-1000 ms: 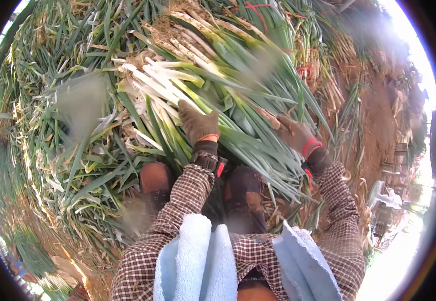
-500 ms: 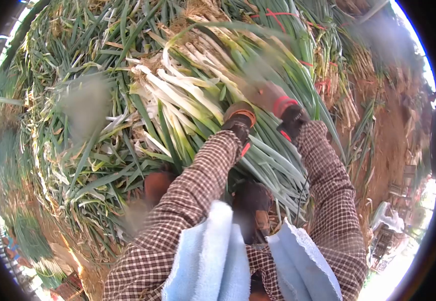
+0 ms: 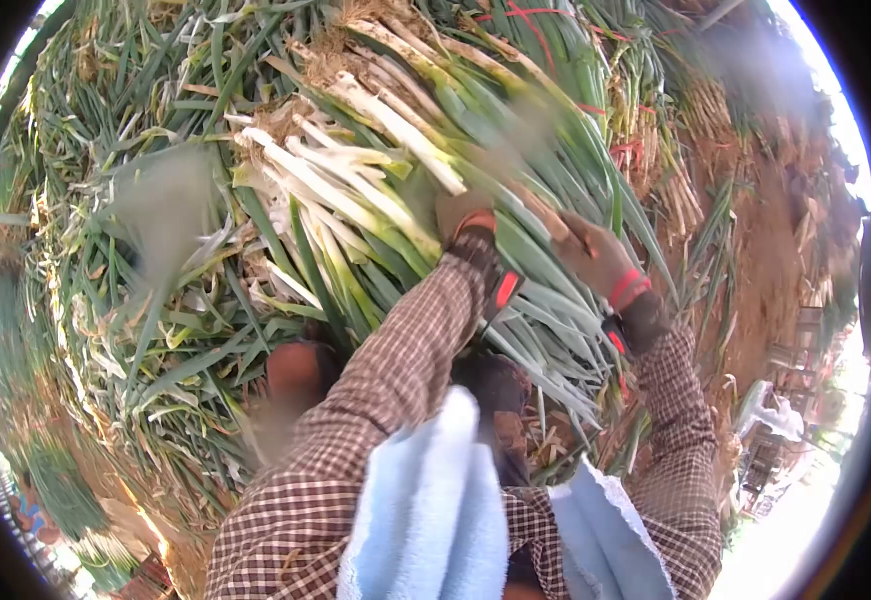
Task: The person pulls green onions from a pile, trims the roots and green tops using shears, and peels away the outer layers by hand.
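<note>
Loose green leaves (image 3: 190, 360) covered the ground to the left of both hands, and a pale blue towel (image 3: 425, 510) hung nearest the person's body. Beyond it, the gloved left hand (image 3: 465, 213) was on the green onions (image 3: 330, 185), just beside the lower end of a white stalk; its fingers were hidden, so their grip could not be told. To its right, the gloved right hand (image 3: 595, 258) had fingers reaching forward, close together, over long leaves; whether they pinched any was unclear. Past both hands lay roots (image 3: 330, 65) and red ties (image 3: 627, 150), with brown soil (image 3: 765, 240) off to the right.
</note>
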Demonstrator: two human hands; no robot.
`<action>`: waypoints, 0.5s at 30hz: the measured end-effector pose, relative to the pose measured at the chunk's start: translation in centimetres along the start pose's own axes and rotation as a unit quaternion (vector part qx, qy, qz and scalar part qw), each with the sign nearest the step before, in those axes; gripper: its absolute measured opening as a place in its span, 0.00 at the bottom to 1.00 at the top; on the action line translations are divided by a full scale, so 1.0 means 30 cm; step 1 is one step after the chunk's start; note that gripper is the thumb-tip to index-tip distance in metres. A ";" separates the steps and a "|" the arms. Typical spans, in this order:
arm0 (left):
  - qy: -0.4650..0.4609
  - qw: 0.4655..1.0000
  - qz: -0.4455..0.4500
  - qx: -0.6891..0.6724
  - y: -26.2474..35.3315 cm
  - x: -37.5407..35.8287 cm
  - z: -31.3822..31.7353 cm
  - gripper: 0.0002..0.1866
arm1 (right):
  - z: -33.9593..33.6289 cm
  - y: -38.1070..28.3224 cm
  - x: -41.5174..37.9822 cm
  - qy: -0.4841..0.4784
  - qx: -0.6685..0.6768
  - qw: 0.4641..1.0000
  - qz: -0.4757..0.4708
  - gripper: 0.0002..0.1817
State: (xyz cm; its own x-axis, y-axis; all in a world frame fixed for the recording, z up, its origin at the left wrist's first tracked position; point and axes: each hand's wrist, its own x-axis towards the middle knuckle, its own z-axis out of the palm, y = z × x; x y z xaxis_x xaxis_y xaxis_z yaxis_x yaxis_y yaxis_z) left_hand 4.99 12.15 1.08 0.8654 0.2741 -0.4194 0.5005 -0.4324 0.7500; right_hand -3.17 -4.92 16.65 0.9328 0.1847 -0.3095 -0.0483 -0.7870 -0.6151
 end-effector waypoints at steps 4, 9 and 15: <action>-0.023 0.934 -0.064 -0.352 -0.032 -0.114 -0.145 0.04 | 0.045 0.030 -0.191 -0.006 0.024 1.000 -0.019 0.23; -0.076 0.897 -0.098 -0.425 -0.109 -0.188 -0.239 0.10 | 0.118 -0.007 -0.232 -0.002 0.020 0.997 -0.074 0.24; -0.117 0.891 -0.121 -0.421 -0.182 -0.263 -0.310 0.09 | 0.195 -0.168 -0.028 -0.014 -0.055 0.995 -0.082 0.18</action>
State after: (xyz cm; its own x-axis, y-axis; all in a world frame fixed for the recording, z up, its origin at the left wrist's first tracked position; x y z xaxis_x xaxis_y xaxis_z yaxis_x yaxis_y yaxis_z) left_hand -4.80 20.33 5.05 0.7656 0.0427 -0.6419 0.5624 0.4399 0.7001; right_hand -5.81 2.33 15.75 0.9148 0.3306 -0.2322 0.1443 -0.8042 -0.5765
